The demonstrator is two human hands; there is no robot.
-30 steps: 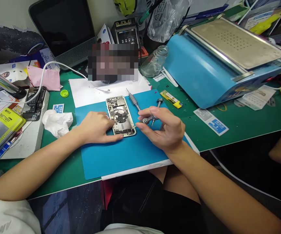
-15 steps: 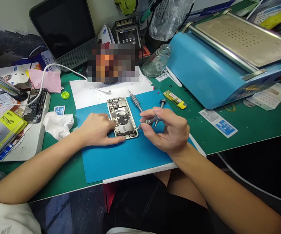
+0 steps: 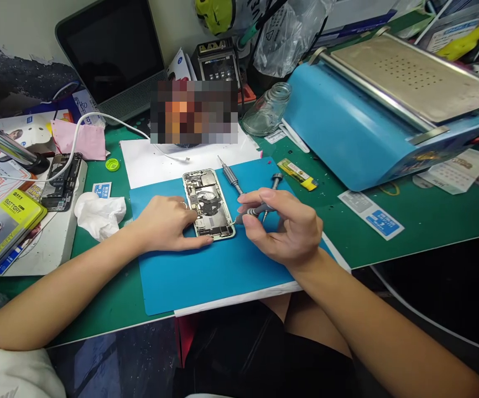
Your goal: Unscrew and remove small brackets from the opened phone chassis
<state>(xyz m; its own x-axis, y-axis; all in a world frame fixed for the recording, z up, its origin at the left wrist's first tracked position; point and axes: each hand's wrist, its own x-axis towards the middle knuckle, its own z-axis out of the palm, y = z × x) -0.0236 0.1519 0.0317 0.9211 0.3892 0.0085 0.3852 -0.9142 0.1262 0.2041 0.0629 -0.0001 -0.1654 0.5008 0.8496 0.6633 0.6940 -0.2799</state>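
A blue mat (image 3: 181, 282) lies on the green table (image 3: 426, 226), and the opened phone (image 3: 209, 202) lies face up on the upper middle part of that mat, its inner parts bare. The left hand (image 3: 165, 224) rests over the mat at the phone's left side, its fingers bent at that edge and the thumb stretched along the bottom end; whether they truly grip the phone, I cannot tell. The right hand (image 3: 287, 226) is over the mat's right part, with thumb and fingers closed on a slim grey tool (image 3: 251, 212), whose tip is at the phone's lower right corner; contact there is too small to make out. On the mat's upper part lies a grey screwdriver (image 3: 230, 174), and nearer the mat's right edge a second driver with a flat cap (image 3: 276, 178), partly hidden behind the right hand. White paper (image 3: 148, 160) reaches out beyond the mat's far edge. Just left of the mat are a crumpled tissue (image 3: 102, 215) and a green cap (image 3: 112, 165). Right of the mat sit a small yellow packet (image 3: 298, 174) and, farther off, a large blue machine (image 3: 339, 127).
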